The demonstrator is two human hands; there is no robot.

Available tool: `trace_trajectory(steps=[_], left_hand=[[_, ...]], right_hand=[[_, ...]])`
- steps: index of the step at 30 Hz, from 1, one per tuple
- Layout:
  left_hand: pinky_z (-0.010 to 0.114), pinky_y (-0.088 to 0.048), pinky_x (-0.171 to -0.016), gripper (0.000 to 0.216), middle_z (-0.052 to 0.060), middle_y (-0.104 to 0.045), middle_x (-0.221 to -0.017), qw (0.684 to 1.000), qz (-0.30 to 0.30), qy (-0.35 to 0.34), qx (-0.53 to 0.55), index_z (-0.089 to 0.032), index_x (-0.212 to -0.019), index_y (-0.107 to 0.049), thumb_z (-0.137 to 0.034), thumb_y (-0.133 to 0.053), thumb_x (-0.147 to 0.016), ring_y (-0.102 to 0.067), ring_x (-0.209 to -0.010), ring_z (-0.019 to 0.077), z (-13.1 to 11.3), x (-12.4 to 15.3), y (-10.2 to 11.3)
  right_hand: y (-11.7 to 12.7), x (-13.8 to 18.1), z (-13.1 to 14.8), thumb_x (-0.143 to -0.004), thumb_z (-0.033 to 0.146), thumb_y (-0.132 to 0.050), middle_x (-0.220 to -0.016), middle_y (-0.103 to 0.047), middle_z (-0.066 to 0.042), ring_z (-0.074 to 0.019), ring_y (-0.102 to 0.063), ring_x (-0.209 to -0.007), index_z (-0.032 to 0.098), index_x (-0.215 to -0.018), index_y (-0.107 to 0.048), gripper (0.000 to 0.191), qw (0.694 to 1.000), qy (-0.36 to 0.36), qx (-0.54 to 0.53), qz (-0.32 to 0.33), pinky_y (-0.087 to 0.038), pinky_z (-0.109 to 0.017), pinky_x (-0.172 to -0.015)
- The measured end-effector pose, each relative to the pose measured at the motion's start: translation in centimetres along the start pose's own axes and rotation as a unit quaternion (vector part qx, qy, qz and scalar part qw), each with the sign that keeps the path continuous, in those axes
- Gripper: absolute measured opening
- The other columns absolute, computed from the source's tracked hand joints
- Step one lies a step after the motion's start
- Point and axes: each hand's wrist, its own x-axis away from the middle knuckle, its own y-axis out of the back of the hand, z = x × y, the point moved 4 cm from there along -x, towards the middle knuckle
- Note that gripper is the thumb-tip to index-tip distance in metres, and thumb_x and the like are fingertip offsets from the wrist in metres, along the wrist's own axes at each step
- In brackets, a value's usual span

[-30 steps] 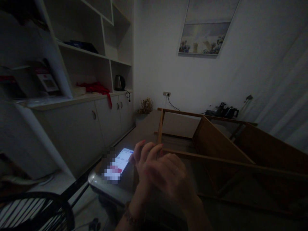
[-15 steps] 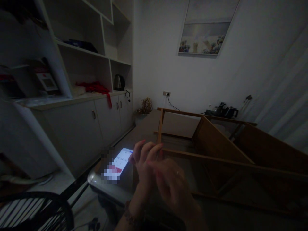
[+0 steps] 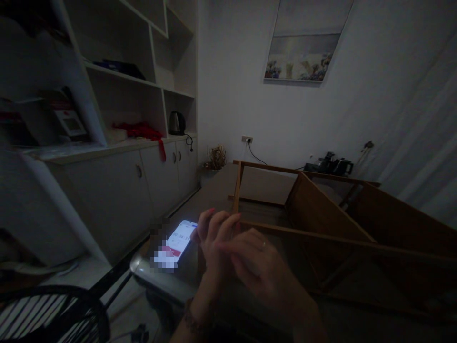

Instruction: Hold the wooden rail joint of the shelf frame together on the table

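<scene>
In the dim middle of the head view, my left hand (image 3: pixel 215 240) is raised with half-bent, slightly parted fingers and nothing visible in them. My right hand (image 3: pixel 262 259), with a ring on one finger, is curled in front of it. Its index fingertip and thumb lie against the left palm or thumb side; whether anything small is between them is hidden. A lit phone (image 3: pixel 181 238) showing a timer lies on the table (image 3: pixel 213 190), just left of my left hand. Part of its lower end is blurred into blocks. A bracelet (image 3: pixel 193 317) circles my left wrist.
A brown wooden shelf frame (image 3: pixel 328 205) lies across the table to the right. White cabinets (image 3: pixel 117 200) line the left wall, with an electric kettle (image 3: pixel 177 123) and red cloth (image 3: pixel 139 129) on top. A black slatted chair (image 3: pixel 53 309) stands at lower left.
My right hand has shifted slightly against the left one, its knuckles rising and its wrist swinging to the right. My left hand and the phone stay in place.
</scene>
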Motion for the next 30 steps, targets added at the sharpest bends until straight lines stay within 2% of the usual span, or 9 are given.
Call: trace_trajectory(steps=[3,6,10,13,15,20,24,27,30], left_hand=[[0.039,-0.032,-0.098,0.016,0.001,-0.066,-0.101,1.000,0.020,0.003,-0.006,-0.030,-0.108,-0.068,-0.024,-0.060,-0.095,-0.048,-0.118,0.0234,0.0,0.0,0.0],[0.039,-0.032,-0.098,0.014,0.002,-0.067,-0.098,1.000,0.005,-0.005,-0.006,-0.029,-0.105,-0.069,-0.025,-0.059,-0.096,-0.048,-0.117,0.0237,0.0,0.0,0.0],[0.038,-0.033,-0.099,0.015,0.002,-0.066,-0.093,0.999,-0.031,-0.018,-0.003,-0.029,-0.102,-0.070,-0.027,-0.057,-0.096,-0.050,-0.115,0.0230,0.1,0.0,-0.2],[0.037,-0.036,-0.098,0.018,0.002,-0.066,-0.093,0.999,-0.043,-0.020,0.006,-0.028,-0.101,-0.071,-0.028,-0.054,-0.097,-0.052,-0.112,0.0228,0.0,0.0,-0.4],[0.038,-0.037,-0.098,0.019,0.002,-0.067,-0.095,0.999,-0.038,-0.019,0.008,-0.028,-0.101,-0.070,-0.028,-0.052,-0.098,-0.054,-0.109,0.0224,0.0,0.0,-0.4],[0.037,-0.035,-0.098,0.016,0.001,-0.067,-0.095,0.999,-0.029,-0.020,-0.003,-0.028,-0.102,-0.070,-0.028,-0.054,-0.098,-0.051,-0.112,0.0227,0.0,-0.1,-0.1],[0.039,-0.031,-0.100,0.015,0.002,-0.067,-0.097,1.000,-0.020,-0.017,0.008,-0.027,-0.106,-0.068,-0.028,-0.055,-0.098,-0.049,-0.118,0.0242,-0.1,0.1,-0.1],[0.040,-0.029,-0.100,0.014,0.002,-0.066,-0.098,1.000,-0.020,-0.009,0.014,-0.027,-0.107,-0.067,-0.026,-0.058,-0.097,-0.049,-0.119,0.0244,0.0,0.2,-0.1],[0.040,-0.029,-0.101,0.015,0.002,-0.065,-0.100,1.000,-0.014,-0.007,0.016,-0.028,-0.108,-0.067,-0.027,-0.058,-0.096,-0.049,-0.118,0.0242,0.0,0.3,-0.2]], right_hand=[[0.4,0.1,0.1,-0.099,0.017,-0.054,-0.117,-0.067,-0.002,-0.0174,-0.057,-0.106,0.026,-0.134,-0.058,0.035,1.000,0.016,0.012,0.011,-0.048,-0.035,-0.097],[0.5,0.2,-0.1,-0.100,0.022,-0.057,-0.114,-0.069,-0.001,-0.0163,-0.059,-0.102,0.025,-0.131,-0.060,0.031,0.998,0.046,0.036,-0.004,-0.049,-0.032,-0.093],[0.1,-0.1,0.1,-0.101,0.029,-0.055,-0.091,-0.071,0.000,-0.0156,-0.060,-0.083,0.021,-0.109,-0.068,0.017,0.982,0.099,0.136,-0.082,-0.049,-0.030,-0.078],[-0.4,-0.6,0.9,-0.101,0.030,-0.057,-0.074,-0.066,0.000,-0.0157,-0.057,-0.070,0.020,-0.089,-0.067,0.019,0.950,0.145,0.231,-0.152,-0.046,-0.031,-0.067],[-0.6,-0.9,1.3,-0.100,0.029,-0.060,-0.070,-0.065,0.000,-0.0151,-0.055,-0.066,0.019,-0.084,-0.065,0.019,0.934,0.162,0.255,-0.189,-0.046,-0.031,-0.065],[-0.6,-1.0,1.4,-0.099,0.017,-0.056,-0.073,-0.068,-0.002,-0.0147,-0.061,-0.065,0.018,-0.096,-0.061,0.006,0.933,0.161,0.217,-0.238,-0.052,-0.029,-0.064],[-0.3,-0.5,1.0,-0.098,0.011,-0.047,-0.087,-0.072,-0.005,-0.0166,-0.065,-0.070,0.016,-0.123,-0.054,0.026,0.944,0.136,0.174,-0.246,-0.054,-0.029,-0.063],[-0.6,0.1,0.6,-0.099,0.012,-0.043,-0.102,-0.073,-0.005,-0.0165,-0.068,-0.085,0.021,-0.123,-0.055,0.028,0.964,0.079,0.110,-0.227,-0.056,-0.028,-0.074],[-1.2,0.7,0.1,-0.100,0.014,-0.045,-0.102,-0.070,-0.003,-0.0130,-0.067,-0.091,0.023,-0.119,-0.057,0.024,0.980,0.018,0.021,-0.199,-0.054,-0.023,-0.080]])
